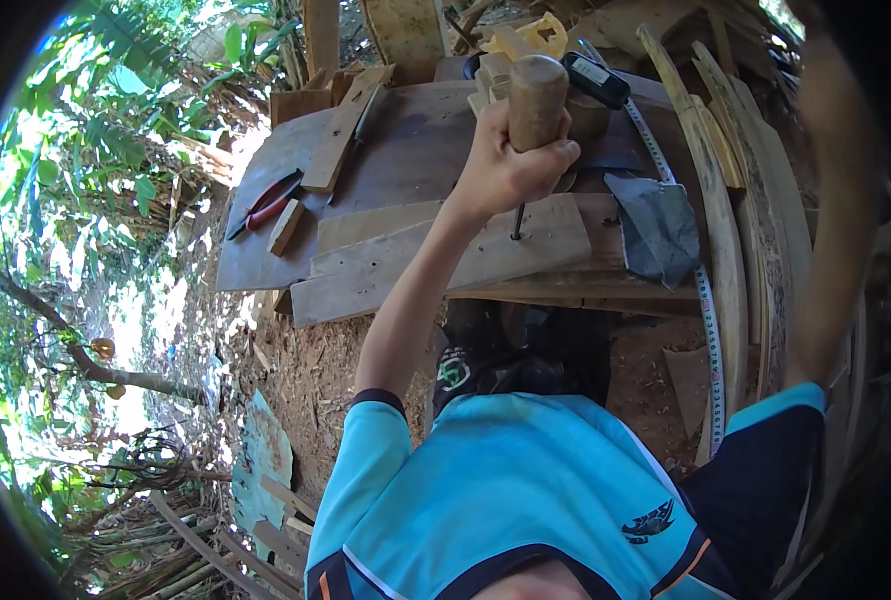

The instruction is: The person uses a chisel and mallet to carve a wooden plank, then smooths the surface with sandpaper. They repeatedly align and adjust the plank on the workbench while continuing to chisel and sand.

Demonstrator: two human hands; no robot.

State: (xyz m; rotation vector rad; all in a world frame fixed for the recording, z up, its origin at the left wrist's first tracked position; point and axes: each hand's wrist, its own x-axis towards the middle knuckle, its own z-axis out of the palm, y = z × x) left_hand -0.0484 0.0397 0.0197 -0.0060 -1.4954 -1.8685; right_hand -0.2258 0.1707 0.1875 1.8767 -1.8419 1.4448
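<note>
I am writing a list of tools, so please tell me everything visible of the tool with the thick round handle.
The tool has a thick, round brown handle, apparently wooden, with a blunt top toward the camera. The left grip is closed around the handle's lower part; below it shows a thin, dark shaft, apparently metal. The tool stands roughly upright, and the shaft's lower end meets the board; whether the tip has entered it cannot be told.

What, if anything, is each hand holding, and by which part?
The left hand grips a tool by its wooden handle, below the top end. The right arm blurs toward the dark rim; whether its hand holds anything can't be told.
</note>
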